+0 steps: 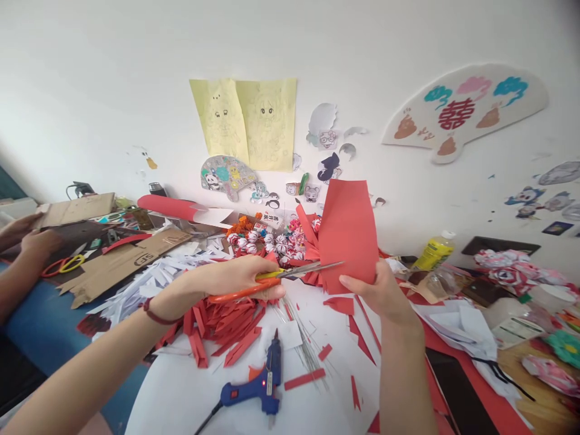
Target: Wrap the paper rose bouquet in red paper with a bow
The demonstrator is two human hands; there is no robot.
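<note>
My left hand is closed around the orange and yellow handles of a pair of scissors. The blades point right and overlap the lower left part of a red paper sheet; whether they are cutting it I cannot tell. Gripping that sheet by its lower right edge, my right hand keeps it upright, thumb in front. Folded red paper strips lie heaped below my left hand. A blue glue gun with a lit red light rests on the white tabletop, near thin wires and red scraps.
At the left, another person's hands hold cardboard near other scissors. White paper strips and a red paper roll lie left of centre. A yellow bottle stands at the right, by a black phone-like slab.
</note>
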